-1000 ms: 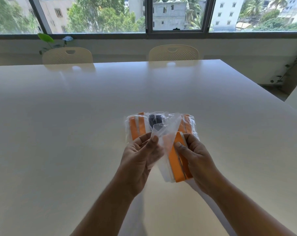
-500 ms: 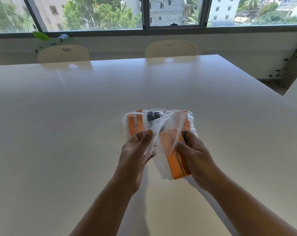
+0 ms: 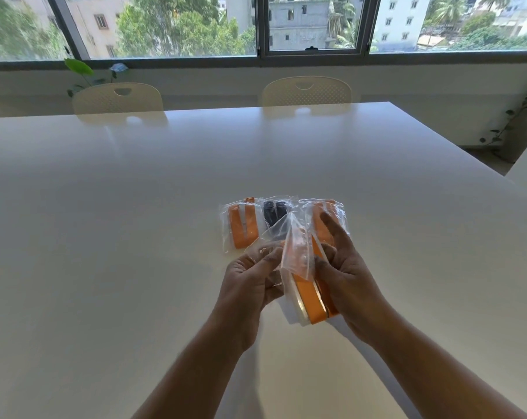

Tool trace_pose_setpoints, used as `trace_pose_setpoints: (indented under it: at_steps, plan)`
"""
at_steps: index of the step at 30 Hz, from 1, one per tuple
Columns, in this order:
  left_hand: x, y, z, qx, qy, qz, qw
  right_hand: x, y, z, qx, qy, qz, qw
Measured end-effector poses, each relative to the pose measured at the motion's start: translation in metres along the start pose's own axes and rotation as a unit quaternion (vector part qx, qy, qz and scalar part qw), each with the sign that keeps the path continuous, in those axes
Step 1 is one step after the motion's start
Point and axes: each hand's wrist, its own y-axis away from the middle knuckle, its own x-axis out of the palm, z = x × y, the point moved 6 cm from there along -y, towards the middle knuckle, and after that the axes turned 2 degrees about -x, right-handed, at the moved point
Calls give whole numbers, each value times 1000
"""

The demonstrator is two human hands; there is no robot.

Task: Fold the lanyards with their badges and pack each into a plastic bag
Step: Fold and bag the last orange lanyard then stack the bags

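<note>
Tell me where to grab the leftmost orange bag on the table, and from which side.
Probably pinch the leftmost orange bag at its left edge, coming from the left over the table. It lies flat and its clear film margin juts out there, while its right side meets the dark bag and the left hand crowds its near corner.

- Hard daylight floods through the window point(image 3: 165, 25) across the top of the frame; pale building walls at upper right are nearly blown out.
- The white table point(image 3: 105, 237) carries a broad sheen, with washed-out reflections of two chair backs point(image 3: 117, 98) near its far edge.
- Backlit forearms point(image 3: 195, 373) throw soft shadows toward the bottom edge.
- Motion blur smears the right hand's point(image 3: 347, 273) raised fingers point(image 3: 334, 231) and the left hand's point(image 3: 250, 276) fingertips; the clear plastic bag point(image 3: 295, 252) glints, while the orange lanyard point(image 3: 310, 300) reads crisp.
- Wide-angle distortion bows the window frame and table edges at the sides.
</note>
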Motion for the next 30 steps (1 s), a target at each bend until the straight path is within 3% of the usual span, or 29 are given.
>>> trace_pose_setpoints:
  at_steps: [7, 12, 21, 30]
  plan:
    - [-9, 0, -12, 20, 3, -56, 998, -10, 0, -1, 34, -31, -63, 997]
    - [-8, 2, -21, 50, 8, -38, 998, -15, 0, -4, 61, -56, -79, 993]
    - [-10, 4, -30, 83, 63, -11, 994, -17, 0, -2, 58, -36, -77, 995]
    - [-19, 3, -33, 96, -2, -50, 994, -4, 6, 6, 76, -69, 0, 995]
